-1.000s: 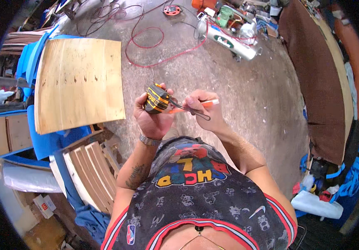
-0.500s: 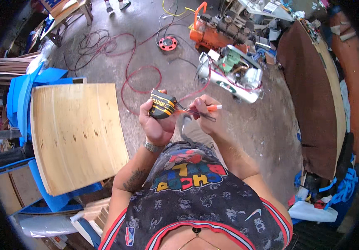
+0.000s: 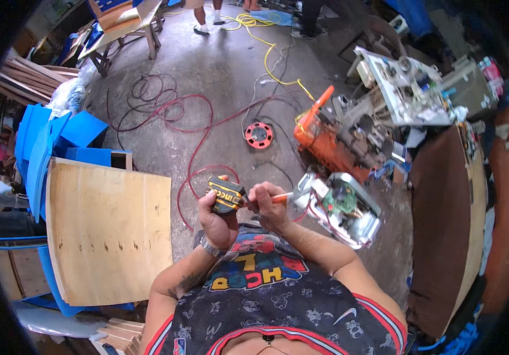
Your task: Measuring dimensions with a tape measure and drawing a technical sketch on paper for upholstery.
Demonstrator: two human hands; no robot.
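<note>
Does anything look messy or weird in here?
Yes, the red hose lies in loose, messy loops across the floor, not neatly coiled. The pale panel at left has dark marks on its mostly plain face.

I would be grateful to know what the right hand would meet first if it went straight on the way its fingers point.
Most likely the black-and-yellow tape measure held in the left hand, close beside the right hand, though depth is hard to judge from this view.

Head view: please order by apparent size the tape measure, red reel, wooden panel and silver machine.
Largest to smallest:
1. Wooden panel
2. Silver machine
3. Tape measure
4. Red reel, farther away
</note>
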